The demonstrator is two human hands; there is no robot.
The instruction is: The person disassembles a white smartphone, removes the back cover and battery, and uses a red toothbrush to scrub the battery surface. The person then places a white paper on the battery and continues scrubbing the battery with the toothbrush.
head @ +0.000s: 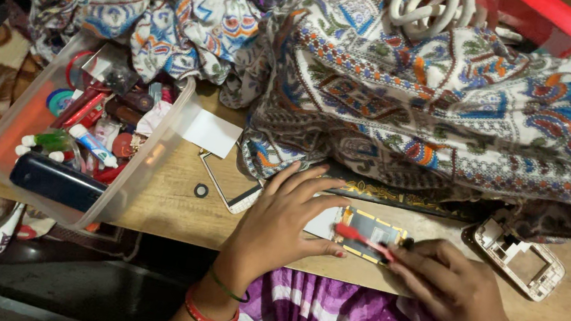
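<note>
We are pressing our left hand [284, 221] flat on the thin, fragile phone circuit board [368, 235] lying on the wooden surface [165, 207], while our right hand [444, 286] is pinching a red tool [361, 237] over it, best held by its edges.

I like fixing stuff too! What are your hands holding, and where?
Right hand grips a red-handled tool by its back end; left hand presses flat on the circuit board.
</note>
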